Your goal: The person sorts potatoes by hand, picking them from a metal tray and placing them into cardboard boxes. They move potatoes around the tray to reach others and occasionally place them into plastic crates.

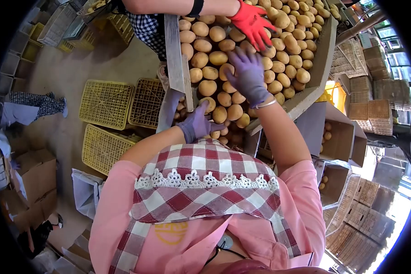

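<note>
Indoors, potatoes (218, 58) crowd the wood-edged table (323, 73) near yellow crates (106, 105).

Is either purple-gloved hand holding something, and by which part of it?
The right hand lies spread on the potatoes, with no hold visible. The left hand reaches among them; whether it grips one cannot be told.

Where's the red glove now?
In the head view, the red glove is at the top, right of centre, on the potatoes just beyond the right hand.
</note>
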{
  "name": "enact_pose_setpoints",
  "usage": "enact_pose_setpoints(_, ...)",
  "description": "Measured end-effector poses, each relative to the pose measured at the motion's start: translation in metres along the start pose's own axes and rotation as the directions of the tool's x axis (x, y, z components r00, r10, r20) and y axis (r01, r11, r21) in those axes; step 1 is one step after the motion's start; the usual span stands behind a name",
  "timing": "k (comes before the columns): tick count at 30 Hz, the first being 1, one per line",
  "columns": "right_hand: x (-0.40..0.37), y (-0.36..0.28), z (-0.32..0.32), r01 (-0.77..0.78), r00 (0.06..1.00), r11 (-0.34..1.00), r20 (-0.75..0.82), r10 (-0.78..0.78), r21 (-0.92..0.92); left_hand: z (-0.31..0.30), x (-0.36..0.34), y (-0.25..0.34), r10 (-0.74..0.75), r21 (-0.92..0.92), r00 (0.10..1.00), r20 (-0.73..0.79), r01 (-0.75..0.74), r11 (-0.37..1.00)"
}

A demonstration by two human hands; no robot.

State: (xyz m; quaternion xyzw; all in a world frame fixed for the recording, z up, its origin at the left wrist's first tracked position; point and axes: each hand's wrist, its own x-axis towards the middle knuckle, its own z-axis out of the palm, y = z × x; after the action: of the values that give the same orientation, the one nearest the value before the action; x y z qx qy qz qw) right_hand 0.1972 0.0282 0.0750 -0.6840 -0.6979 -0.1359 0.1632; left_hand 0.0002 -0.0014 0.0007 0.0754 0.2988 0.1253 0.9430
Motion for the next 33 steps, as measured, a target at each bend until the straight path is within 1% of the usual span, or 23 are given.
enact_pose_setpoints(2,0.017,-0.029,0.027,0.134,0.967,0.961,0.179,-0.18,0.244,-0.005,0.001,0.001,-0.069,0.014,0.994,-0.088,0.07,0.997)
enact_pose_setpoints(4,0.033,-0.07,0.032,0.177,0.901,0.984,0.408,-0.148,-0.034,-0.026,0.007,0.0,-0.202,0.016,0.967,-0.156,0.207,0.978)
enact_pose_setpoints(6,0.043,-0.092,0.077,0.177,0.915,0.93,0.401,-0.034,-0.324,-0.03,0.005,-0.003,-0.121,0.106,0.971,-0.207,0.146,0.984)
enact_pose_setpoints(7,0.045,-0.094,0.082,0.099,0.941,0.966,0.337,-0.013,-0.239,-0.033,0.003,-0.002,-0.116,0.109,0.969,-0.217,0.142,0.984)
enact_pose_setpoints(8,0.048,-0.089,0.074,0.18,0.907,0.949,0.417,-0.057,-0.26,-0.036,0.0,-0.004,-0.117,0.112,0.967,-0.227,0.145,0.983)
enact_pose_setpoints(10,0.053,-0.073,0.033,0.161,0.858,0.985,0.484,-0.174,0.067,-0.04,0.005,-0.005,-0.121,0.097,0.969,-0.217,0.145,0.985)
enact_pose_setpoints(11,0.052,-0.072,0.037,0.136,0.863,0.99,0.486,-0.138,0.039,-0.034,0.003,-0.003,-0.112,0.088,0.966,-0.234,0.136,0.987)
enact_pose_setpoints(13,0.04,-0.063,0.041,0.072,0.91,0.98,0.39,-0.141,0.186,-0.023,-0.001,-0.005,-0.068,0.098,0.949,-0.309,0.103,0.99)
enact_pose_setpoints(15,0.02,-0.057,0.017,-0.084,0.968,0.876,0.246,-0.04,0.475,0.0,-0.019,-0.003,0.074,0.327,0.969,-0.236,0.008,0.945)
enact_pose_setpoints(17,-0.008,-0.034,-0.019,0.003,0.993,0.863,-0.103,0.057,0.505,0.022,-0.023,-0.001,0.091,0.174,0.962,-0.259,-0.046,0.984)
enact_pose_setpoints(19,-0.053,0.013,-0.075,-0.045,0.957,0.903,-0.241,0.162,0.427,-0.067,0.028,-0.015,0.185,0.304,0.981,-0.05,-0.161,0.939)
enact_pose_setpoints(20,-0.073,0.041,-0.105,-0.014,0.904,0.945,-0.401,0.151,0.326,-0.039,0.015,-0.008,0.078,0.129,0.991,-0.106,-0.064,0.99)
enact_pose_setpoints(21,-0.106,0.063,-0.14,-0.335,0.867,0.911,-0.299,0.398,0.241,-0.009,0.001,-0.001,-0.031,-0.06,0.987,-0.161,0.021,0.998)
enact_pose_setpoints(22,-0.156,0.104,-0.151,-0.516,0.753,0.829,-0.349,0.558,0.215,0.001,-0.003,0.001,-0.023,-0.067,0.985,-0.172,0.012,0.998)
enact_pose_setpoints(23,-0.195,0.136,-0.165,-0.528,0.533,0.742,-0.518,0.669,0.414,0.008,-0.004,0.002,-0.016,-0.074,0.983,-0.183,0.003,0.997)
enact_pose_setpoints(24,-0.246,0.175,-0.195,-0.594,0.49,0.658,-0.441,0.752,0.463,0.011,-0.002,0.001,-0.007,-0.081,0.981,-0.192,-0.009,0.997)
enact_pose_setpoints(25,-0.284,0.183,-0.216,-0.366,0.258,0.556,-0.492,0.831,0.746,0.007,0.003,0.001,-0.021,-0.064,0.982,-0.187,0.009,0.998)
enact_pose_setpoints(26,-0.34,0.218,-0.234,-0.517,0.173,0.628,-0.647,0.742,0.582,0.012,0.0,0.0,0.047,0.037,0.986,-0.16,-0.041,0.998)
enact_pose_setpoints(27,-0.355,0.209,-0.255,-0.535,0.175,0.676,-0.716,0.675,0.507,0.02,-0.007,0.0,0.109,0.14,0.986,-0.13,-0.09,0.986)
enact_pose_setpoints(28,-0.367,0.2,-0.273,-0.557,0.173,0.711,-0.778,0.604,0.428,0.016,-0.01,0.002,0.287,0.781,0.955,0.08,-0.239,0.578)
enact_pose_setpoints(29,-0.382,0.2,-0.276,-0.643,0.142,0.663,-0.791,0.596,0.384,0.013,-0.013,0.005,0.443,0.958,0.85,0.284,-0.228,-0.176)
enact_pose_setpoints(31,-0.406,0.203,-0.278,-0.787,0.086,0.543,-0.818,0.568,0.294,0.003,-0.008,0.011,0.305,0.981,0.943,0.132,-0.08,-0.176)
enact_pose_setpoints(33,-0.405,0.193,-0.266,-0.999,-0.021,-0.041,-0.677,0.735,-0.013,-0.004,-0.008,0.015,0.138,0.99,0.988,0.062,-0.043,-0.136)
